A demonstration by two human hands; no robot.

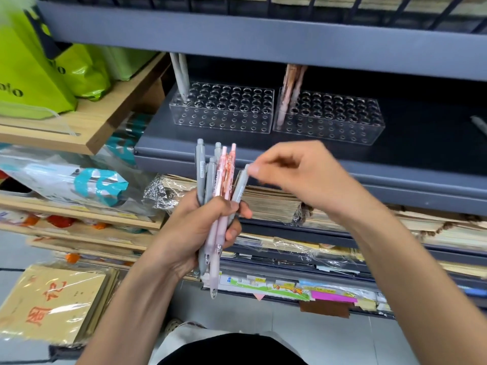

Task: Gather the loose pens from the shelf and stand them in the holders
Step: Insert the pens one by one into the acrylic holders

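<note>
The bundle of pens (214,185), grey and pink mixed, stands upright in the left hand (200,233), whose fingers curl round the barrels; at the bundle's right edge the right hand (297,175) pinches the top of one grey pen (241,188). Drawing it out could drag neighbours loose, I judge, since the grip is crowded and the tips hang free below it. Above the bundle, the left holder (224,114) keeps grey and the right holder (332,119) pink, so haste could mix them; what looks like a stray pen (479,125) far right of the bundle is easily missed.
</note>
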